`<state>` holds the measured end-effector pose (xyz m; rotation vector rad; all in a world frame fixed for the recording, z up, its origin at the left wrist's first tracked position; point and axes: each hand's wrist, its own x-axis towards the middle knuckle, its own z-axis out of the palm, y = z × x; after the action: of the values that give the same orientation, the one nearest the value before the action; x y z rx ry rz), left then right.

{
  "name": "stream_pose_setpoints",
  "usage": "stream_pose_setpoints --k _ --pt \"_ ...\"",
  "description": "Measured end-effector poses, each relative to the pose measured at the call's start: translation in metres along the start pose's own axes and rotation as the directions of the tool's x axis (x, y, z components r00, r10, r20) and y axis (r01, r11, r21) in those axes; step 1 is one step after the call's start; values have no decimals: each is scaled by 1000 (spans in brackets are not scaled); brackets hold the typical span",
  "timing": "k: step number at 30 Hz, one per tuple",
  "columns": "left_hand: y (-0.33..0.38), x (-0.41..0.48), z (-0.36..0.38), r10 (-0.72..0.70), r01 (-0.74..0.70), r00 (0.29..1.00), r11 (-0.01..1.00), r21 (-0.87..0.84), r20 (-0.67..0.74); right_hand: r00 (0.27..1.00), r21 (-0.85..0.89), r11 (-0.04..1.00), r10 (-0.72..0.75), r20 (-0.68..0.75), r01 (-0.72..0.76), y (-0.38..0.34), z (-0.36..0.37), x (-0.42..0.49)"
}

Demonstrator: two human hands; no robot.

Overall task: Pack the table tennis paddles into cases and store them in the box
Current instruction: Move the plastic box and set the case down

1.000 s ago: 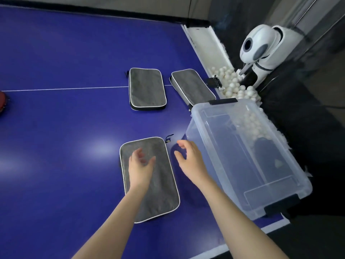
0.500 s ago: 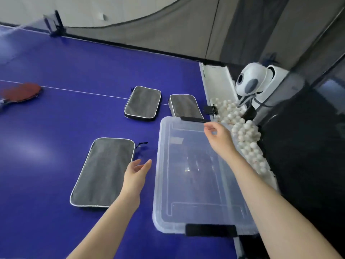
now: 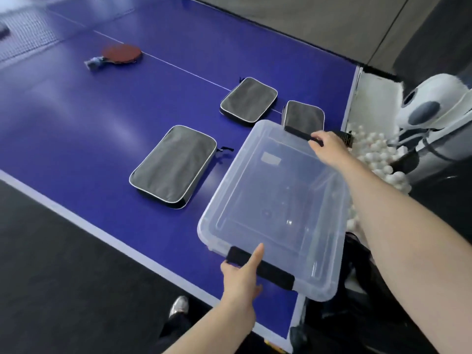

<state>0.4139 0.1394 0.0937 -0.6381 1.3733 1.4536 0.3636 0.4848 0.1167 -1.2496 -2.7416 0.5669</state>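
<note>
A clear plastic box (image 3: pixel 270 200) with black handles stands at the near right corner of the blue table (image 3: pixel 102 118). My left hand (image 3: pixel 242 279) grips its near black handle, thumb up along the rim. My right hand (image 3: pixel 329 146) grips the far black handle. Three grey paddle cases lie closed on the table: one (image 3: pixel 173 166) just left of the box, one (image 3: pixel 249 99) farther back, one (image 3: pixel 304 114) partly hidden behind the box. A red paddle (image 3: pixel 121 54) lies far left near the net.
A white ball-launching machine (image 3: pixel 431 108) stands off the table's right end beside a tray of several white balls (image 3: pixel 375 152). The net (image 3: pixel 28 34) crosses the far left. Dark floor and a shoe (image 3: pixel 178 306) show below the table's near edge.
Both hands left the nearest case and took hold of the box's two handles. My view swung left, bringing the red paddle into sight.
</note>
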Motion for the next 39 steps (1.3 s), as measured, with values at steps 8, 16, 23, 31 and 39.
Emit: stream_pose_setpoints --k 8,16,23,31,39 --pt "-12 8 16 65 -73 983 997 -40 -172 999 -114 993 16 46 -11 9 15 29" --pt "-11 9 15 105 -114 977 993 -38 -184 992 -59 998 40 124 -33 17 11 57" --pt "-15 15 8 141 -141 981 990 10 -132 987 33 999 -28 159 23 30 14 65" --pt "-13 19 5 113 -107 990 992 73 -89 983 118 993 -21 182 -1 38 5 75" --pt "-17 26 4 129 -120 986 989 86 -109 972 109 994 -50 232 25 39 3 75"
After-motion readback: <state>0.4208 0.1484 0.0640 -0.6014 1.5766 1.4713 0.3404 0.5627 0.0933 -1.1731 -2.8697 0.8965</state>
